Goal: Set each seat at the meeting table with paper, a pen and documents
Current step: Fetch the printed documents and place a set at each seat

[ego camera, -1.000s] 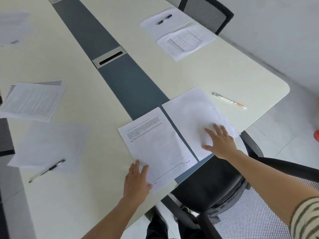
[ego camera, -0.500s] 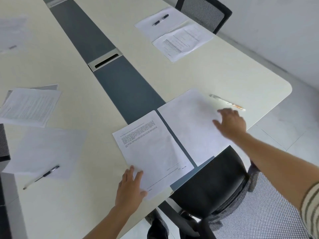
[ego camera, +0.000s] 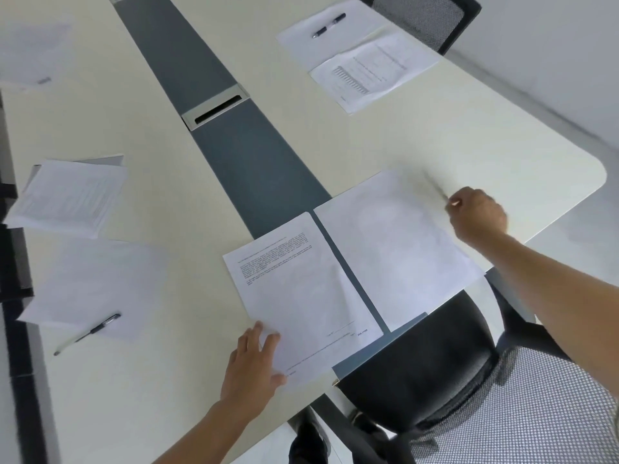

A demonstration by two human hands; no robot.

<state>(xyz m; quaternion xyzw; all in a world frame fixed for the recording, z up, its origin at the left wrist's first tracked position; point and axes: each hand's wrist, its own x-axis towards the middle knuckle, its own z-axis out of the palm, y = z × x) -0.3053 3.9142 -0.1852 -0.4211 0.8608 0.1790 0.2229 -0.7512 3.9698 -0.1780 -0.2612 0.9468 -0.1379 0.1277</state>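
A printed document (ego camera: 301, 289) and a blank sheet of paper (ego camera: 395, 246) lie side by side at the near end of the table (ego camera: 469, 142). My left hand (ego camera: 251, 366) rests flat on the document's near corner with its fingers spread. At the blank sheet's far right edge, my right hand (ego camera: 477, 214) is closed around one end of a white pen (ego camera: 437, 189). The pen is blurred by motion and sticks out over the sheet's far corner.
A black mesh chair (ego camera: 435, 363) stands under the near table edge. At the left lie a document stack (ego camera: 70, 195) and a blank sheet with a pen (ego camera: 88, 333). A far seat holds paper, a pen (ego camera: 330, 25) and a document. A cable box (ego camera: 216, 108) sits in the grey strip.
My right hand left the blank sheet, reached right to the pen and closed on it; the pen now moves toward the sheet. My left hand stayed on the document.
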